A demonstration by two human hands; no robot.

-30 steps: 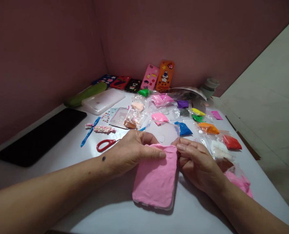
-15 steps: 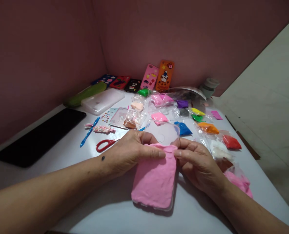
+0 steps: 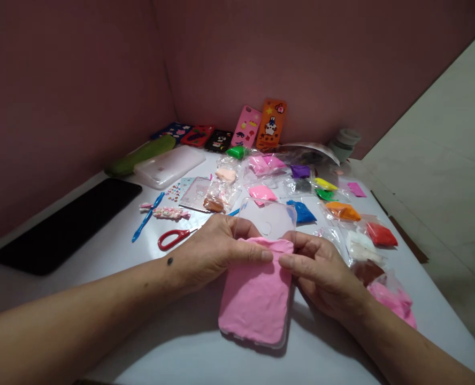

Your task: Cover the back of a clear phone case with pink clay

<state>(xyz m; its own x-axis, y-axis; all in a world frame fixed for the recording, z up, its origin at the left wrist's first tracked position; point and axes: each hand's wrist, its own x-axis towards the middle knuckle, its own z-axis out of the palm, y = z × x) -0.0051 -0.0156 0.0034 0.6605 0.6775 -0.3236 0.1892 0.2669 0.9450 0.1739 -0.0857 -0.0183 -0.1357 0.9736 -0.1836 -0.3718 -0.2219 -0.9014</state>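
A clear phone case (image 3: 257, 219) is held tilted over the table between my hands. Pink clay (image 3: 255, 305) covers its lower part in a slightly wavy sheet, and the top end is bare and see-through. My left hand (image 3: 217, 246) grips the left edge, its thumb flat on the clay near the upper border and its fingers behind the case. At the right edge, my right hand (image 3: 326, 272) holds the case, with the thumb pressed on the clay close to the left thumb. The clay's upper border is raised and uneven there.
Bags of coloured clay, including blue (image 3: 301, 212), orange (image 3: 343, 210) and red (image 3: 382, 234), spread behind and right. Red-handled scissors (image 3: 174, 239), a blue modelling tool (image 3: 147, 218) and a black phone (image 3: 69, 224) lie left. Decorated cases (image 3: 272, 124) lean on the wall.
My right thumb has moved left across the clay, from the right edge toward the left thumb. My left hand stays nearly in place; the case has shifted very slightly.
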